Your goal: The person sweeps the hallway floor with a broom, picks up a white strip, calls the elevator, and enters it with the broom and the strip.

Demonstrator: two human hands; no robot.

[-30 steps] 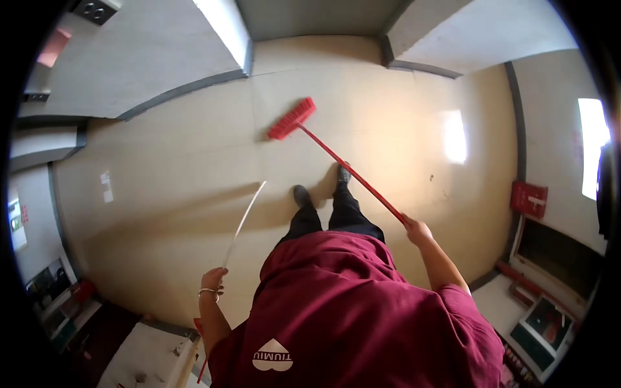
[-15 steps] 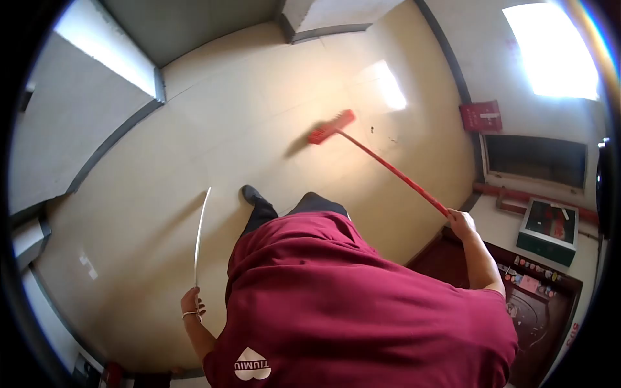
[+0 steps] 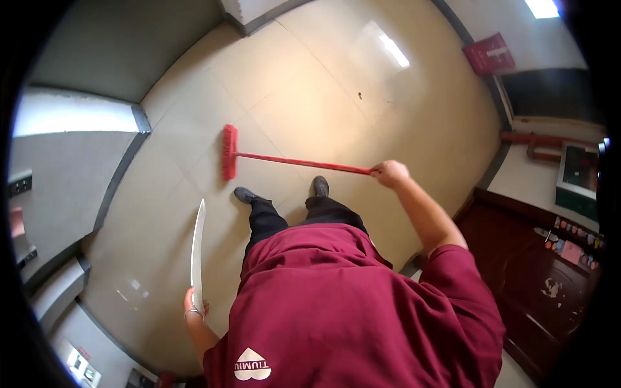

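Observation:
A red push broom (image 3: 304, 162) is held by the end of its handle in my right hand (image 3: 391, 174), whose fingers are wrapped round it. The handle runs across in front of my feet. Its bristled head (image 3: 229, 152) is on or just above the floor, ahead of my left shoe (image 3: 246, 195). On the left, my left hand (image 3: 196, 302) grips the lower end of a long, thin, slightly curved white piece (image 3: 198, 249), which tapers to a point and is tilted upward. What it belongs to cannot be made out.
Pale tiles cover the floor (image 3: 304, 90), with a small dark speck (image 3: 359, 96) ahead. Grey-based walls (image 3: 123, 168) stand at left. To the right are a dark red door (image 3: 517, 258), a red box (image 3: 490, 54), a red pipe (image 3: 550, 137) and a green case (image 3: 577, 202).
The broom head has swept left and closer to my feet, and my right hand has come inward with the handle. The white piece has turned to show a broader face.

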